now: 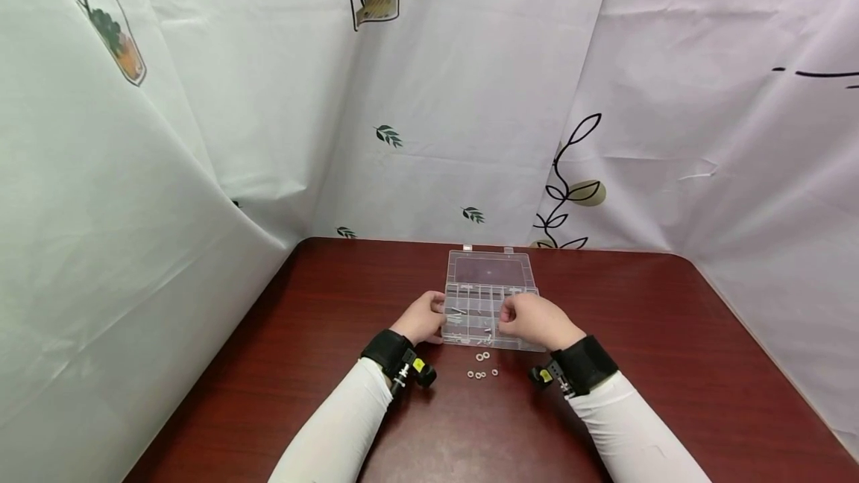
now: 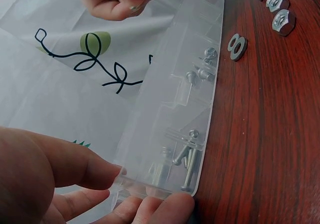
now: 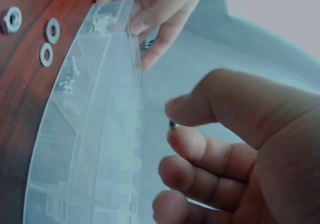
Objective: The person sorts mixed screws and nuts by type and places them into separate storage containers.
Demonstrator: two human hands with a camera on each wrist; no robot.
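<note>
A clear plastic compartment box (image 1: 479, 325) stands on the table with its lid (image 1: 490, 271) raised toward the back. My left hand (image 1: 421, 319) grips the box's left end, thumb and fingers around the corner. Over the right half of the box, my right hand (image 1: 537, 320) pinches a small metal piece (image 3: 173, 125) between thumb and index finger; most of it is hidden, so I cannot tell its kind. Long screws (image 2: 190, 164) lie in the compartment nearest the left hand, and shorter screws (image 2: 204, 72) sit farther along.
Two flat washers (image 2: 239, 47) lie on the table just in front of the box. Several hex nuts (image 2: 284, 22) are scattered nearer to me. The dark red wooden table (image 1: 322, 408) meets a white patterned cloth (image 1: 429, 185) at its back and left.
</note>
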